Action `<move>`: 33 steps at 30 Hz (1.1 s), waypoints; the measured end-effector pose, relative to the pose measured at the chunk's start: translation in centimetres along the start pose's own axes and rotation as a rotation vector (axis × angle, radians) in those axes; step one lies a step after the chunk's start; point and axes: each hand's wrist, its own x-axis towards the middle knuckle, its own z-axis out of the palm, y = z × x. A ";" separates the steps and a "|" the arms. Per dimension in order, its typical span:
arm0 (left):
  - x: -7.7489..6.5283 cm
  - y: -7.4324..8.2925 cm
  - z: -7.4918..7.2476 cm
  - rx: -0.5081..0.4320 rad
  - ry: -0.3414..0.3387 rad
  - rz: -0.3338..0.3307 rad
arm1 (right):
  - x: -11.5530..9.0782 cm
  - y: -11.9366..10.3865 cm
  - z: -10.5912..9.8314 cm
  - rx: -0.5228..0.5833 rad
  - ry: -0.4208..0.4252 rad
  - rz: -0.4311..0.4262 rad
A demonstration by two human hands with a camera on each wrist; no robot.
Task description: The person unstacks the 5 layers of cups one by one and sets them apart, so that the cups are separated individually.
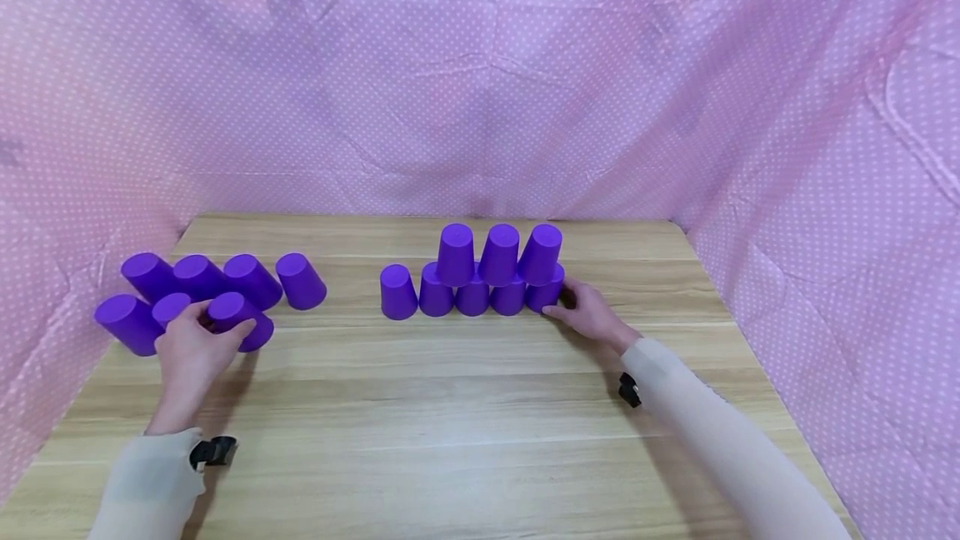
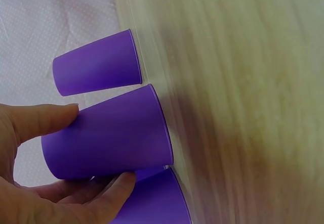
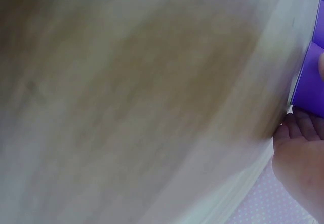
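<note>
Purple cups stand upside down on the pale wood worktop (image 1: 450,448), and both your hands are among them. Your left hand (image 1: 191,352) reaches forward from a cream sleeve (image 1: 142,486), wrist lifted, and pinches the near-right cup (image 1: 243,325) of the left group between thumb and fingers; its closed end faces up, tilted a little in the head view, and you cannot tell whether its rim touches the wood. Around it are six more cups: two beside it in the near row, and four in the far row, the last of which, the far-right cup (image 1: 302,282), stands slightly apart. Your right arm (image 1: 720,432) comes in at a long slant from the lower right, and your right hand (image 1: 592,315) grips the end cup (image 1: 543,296) of the five-cup bottom row, thumb across its front and fingers round behind. Above that row, three upper cups (image 1: 499,256) sit over the gaps between the four rightmost ones, while the leftmost bottom cup (image 1: 398,293) carries nothing. Pink dotted cloth (image 1: 487,115) hangs behind and along both sides.
</note>
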 end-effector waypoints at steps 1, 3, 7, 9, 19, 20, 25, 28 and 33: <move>0.0 0.0 0.0 0.001 0.003 -0.001 | 0.0 0.0 0.0 -0.001 -0.002 0.003; 0.1 0.1 -0.1 0.002 0.003 -0.001 | 0.0 0.0 0.0 -0.003 -0.003 0.009; 0.0 0.6 -0.3 0.000 0.036 0.030 | 0.1 0.0 0.1 -0.002 -0.002 0.008; -0.1 1.2 -0.4 -0.009 0.095 0.080 | 0.1 -0.1 0.1 -0.002 0.001 0.008; 0.2 6.7 -0.4 -0.078 0.346 0.334 | -0.1 -0.1 -0.1 -0.014 0.013 0.012; 0.3 7.5 0.0 -0.091 0.331 0.349 | -0.1 -0.1 -0.1 -0.019 0.016 0.013; 0.2 11.3 3.0 -0.169 0.190 0.429 | -0.1 -0.1 -0.3 -0.035 0.009 0.017; 0.1 13.4 5.2 -0.236 0.038 0.435 | -0.1 -0.1 -0.3 -0.036 0.013 0.015; -0.5 16.0 8.4 -0.372 -0.138 0.436 | -0.1 -0.3 -0.1 -0.022 0.010 -0.007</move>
